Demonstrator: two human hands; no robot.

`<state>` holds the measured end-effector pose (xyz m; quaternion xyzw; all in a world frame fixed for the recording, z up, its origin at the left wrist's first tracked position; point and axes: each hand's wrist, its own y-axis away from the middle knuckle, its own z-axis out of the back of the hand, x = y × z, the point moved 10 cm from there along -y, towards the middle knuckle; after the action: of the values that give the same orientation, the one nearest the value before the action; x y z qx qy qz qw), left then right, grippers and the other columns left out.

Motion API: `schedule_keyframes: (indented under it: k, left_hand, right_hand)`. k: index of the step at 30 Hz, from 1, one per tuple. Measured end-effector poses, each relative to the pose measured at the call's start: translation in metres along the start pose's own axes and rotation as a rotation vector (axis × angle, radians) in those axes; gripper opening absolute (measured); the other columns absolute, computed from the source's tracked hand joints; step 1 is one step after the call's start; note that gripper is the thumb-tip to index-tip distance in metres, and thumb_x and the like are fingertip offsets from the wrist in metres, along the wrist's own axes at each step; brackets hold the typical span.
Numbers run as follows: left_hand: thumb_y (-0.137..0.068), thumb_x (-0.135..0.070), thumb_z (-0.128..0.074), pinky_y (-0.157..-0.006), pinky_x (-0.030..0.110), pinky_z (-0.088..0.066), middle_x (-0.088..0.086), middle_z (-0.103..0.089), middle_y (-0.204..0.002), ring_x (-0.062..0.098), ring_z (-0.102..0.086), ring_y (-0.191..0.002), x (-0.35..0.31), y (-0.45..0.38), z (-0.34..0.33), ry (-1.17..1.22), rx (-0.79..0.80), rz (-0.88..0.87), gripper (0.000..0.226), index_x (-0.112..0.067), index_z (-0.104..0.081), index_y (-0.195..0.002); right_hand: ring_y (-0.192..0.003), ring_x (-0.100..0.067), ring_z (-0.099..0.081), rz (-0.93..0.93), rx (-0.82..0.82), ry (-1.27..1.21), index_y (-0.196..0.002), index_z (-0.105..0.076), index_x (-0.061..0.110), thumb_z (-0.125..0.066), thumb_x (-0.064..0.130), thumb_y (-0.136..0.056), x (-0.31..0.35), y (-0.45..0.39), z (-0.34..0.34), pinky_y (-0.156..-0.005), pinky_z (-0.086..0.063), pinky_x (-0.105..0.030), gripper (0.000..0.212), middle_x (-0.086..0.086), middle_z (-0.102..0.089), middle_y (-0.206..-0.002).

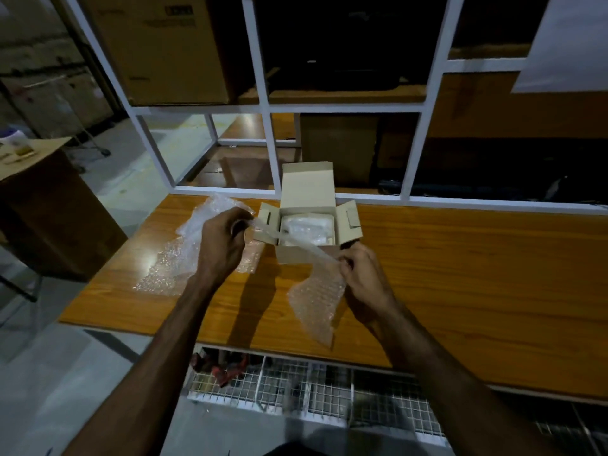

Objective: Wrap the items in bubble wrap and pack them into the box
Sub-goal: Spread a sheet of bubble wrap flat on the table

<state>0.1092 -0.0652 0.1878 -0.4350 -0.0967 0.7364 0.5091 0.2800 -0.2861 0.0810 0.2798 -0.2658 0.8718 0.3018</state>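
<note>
On the wooden table point(460, 274), an open box point(309, 222) holds a wrapped item point(307, 230); both hands point(223, 238) grip bubble wrap point(316, 297).

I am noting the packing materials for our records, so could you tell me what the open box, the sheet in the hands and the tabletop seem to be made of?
Box: thin matte cardboard, pale brown, judging by its folded, slotted flaps.
Sheet: clear plastic bubble wrap; rows of small bubbles show, and it glints.
Tabletop: wood or wood-look laminate, orange-brown with grain lines and a smooth sheen; which one cannot be told.
</note>
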Motion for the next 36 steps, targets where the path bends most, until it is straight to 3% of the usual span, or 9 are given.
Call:
schedule_keyframes:
  k: [4, 7, 10, 15, 23, 26, 29, 31, 36]
  left_hand:
    - [-0.098, -0.007, -0.057, -0.091, 0.013, -0.053, 0.010, -0.076, -0.109, 0.012, -0.069, -0.102, -0.041, 0.004, 0.000, -0.010, 0.003, -0.050, 0.021, -0.006, -0.074, -0.111]
    - [-0.096, -0.023, -0.057, -0.091, 0.023, -0.058, 0.004, -0.074, -0.108, 0.013, -0.069, -0.100, -0.066, 0.016, 0.000, -0.006, -0.007, -0.088, 0.029, -0.004, -0.074, -0.110]
    - [-0.091, 0.008, -0.057, -0.091, 0.044, -0.063, 0.011, -0.076, -0.112, 0.024, -0.073, -0.103, -0.065, 0.030, -0.005, -0.124, 0.002, -0.105, 0.029, -0.004, -0.072, -0.112]
    - [-0.086, 0.021, -0.064, -0.096, 0.051, -0.055, 0.014, -0.078, -0.109, 0.029, -0.074, -0.102, -0.072, 0.069, -0.024, -0.386, -0.005, -0.178, 0.034, -0.005, -0.074, -0.106]
    - [-0.065, 0.026, -0.076, -0.100, 0.057, -0.052, 0.023, -0.076, -0.115, 0.040, -0.072, -0.110, -0.015, 0.154, -0.093, -0.545, 0.267, -0.080, 0.048, -0.003, -0.076, -0.103]
    - [-0.072, 0.010, -0.083, -0.100, 0.059, -0.050, 0.017, -0.074, -0.120, 0.039, -0.069, -0.110, -0.001, 0.179, -0.117, -0.532, 0.441, 0.013, 0.038, -0.009, -0.074, -0.104]
    - [-0.093, -0.018, -0.069, -0.109, 0.056, -0.042, -0.002, -0.068, -0.119, 0.026, -0.062, -0.114, 0.021, 0.198, -0.131, -0.523, 0.539, 0.117, 0.015, -0.031, -0.061, -0.094]
    - [-0.091, -0.031, -0.058, -0.109, 0.051, -0.041, -0.005, -0.068, -0.122, 0.022, -0.058, -0.120, 0.025, 0.197, -0.132, -0.578, 0.507, 0.175, 0.005, -0.033, -0.062, -0.092]
    - [-0.109, -0.047, -0.038, -0.112, 0.051, -0.044, 0.011, -0.059, -0.147, 0.027, -0.052, -0.136, -0.027, 0.165, -0.171, -0.433, 0.448, 0.123, 0.043, -0.019, -0.066, -0.125]
  right_hand:
    - [-0.099, -0.013, -0.051, -0.050, -0.166, 0.116, -0.109, -0.069, 0.019, -0.061, 0.013, -0.098, -0.022, 0.010, 0.049, -0.080, -0.052, -0.030, 0.015, 0.002, -0.052, -0.113]
    - [-0.096, -0.019, -0.054, -0.108, -0.254, 0.143, -0.106, -0.062, 0.020, -0.055, 0.013, -0.098, -0.044, 0.014, 0.086, -0.078, -0.054, -0.038, 0.012, -0.001, -0.054, -0.114]
    - [-0.093, -0.020, -0.055, -0.088, -0.306, 0.114, -0.101, -0.060, 0.019, -0.049, 0.009, -0.096, -0.064, 0.024, 0.115, -0.078, -0.054, -0.042, 0.016, -0.001, -0.056, -0.107]
    - [-0.102, -0.028, -0.052, -0.031, -0.403, 0.319, -0.096, -0.067, 0.017, -0.057, -0.011, -0.078, -0.086, 0.072, 0.145, -0.081, -0.037, -0.040, 0.035, -0.005, -0.055, -0.103]
    - [-0.115, -0.022, -0.059, -0.044, -0.045, 0.482, -0.095, -0.075, 0.026, -0.071, -0.008, -0.072, -0.146, 0.157, 0.088, -0.098, -0.036, -0.050, 0.042, 0.004, -0.063, -0.111]
    - [-0.121, -0.021, -0.061, -0.109, 0.102, 0.511, -0.107, -0.076, 0.028, -0.070, -0.006, -0.073, -0.170, 0.179, 0.066, -0.099, -0.029, -0.046, 0.048, 0.004, -0.068, -0.122]
    - [-0.126, -0.014, -0.057, -0.185, 0.161, 0.515, -0.109, -0.074, 0.031, -0.070, 0.015, -0.076, -0.174, 0.184, 0.062, -0.103, -0.025, -0.047, 0.037, 0.007, -0.066, -0.131]
    - [-0.126, -0.012, -0.055, -0.205, 0.124, 0.491, -0.104, -0.076, 0.030, -0.068, 0.030, -0.079, -0.164, 0.178, 0.065, -0.107, -0.021, -0.048, 0.026, 0.008, -0.065, -0.130]
    - [-0.129, -0.013, -0.054, -0.163, -0.024, 0.423, -0.122, -0.073, 0.024, -0.059, 0.021, -0.093, -0.120, 0.140, 0.054, -0.115, -0.025, -0.045, 0.032, 0.003, -0.065, -0.138]
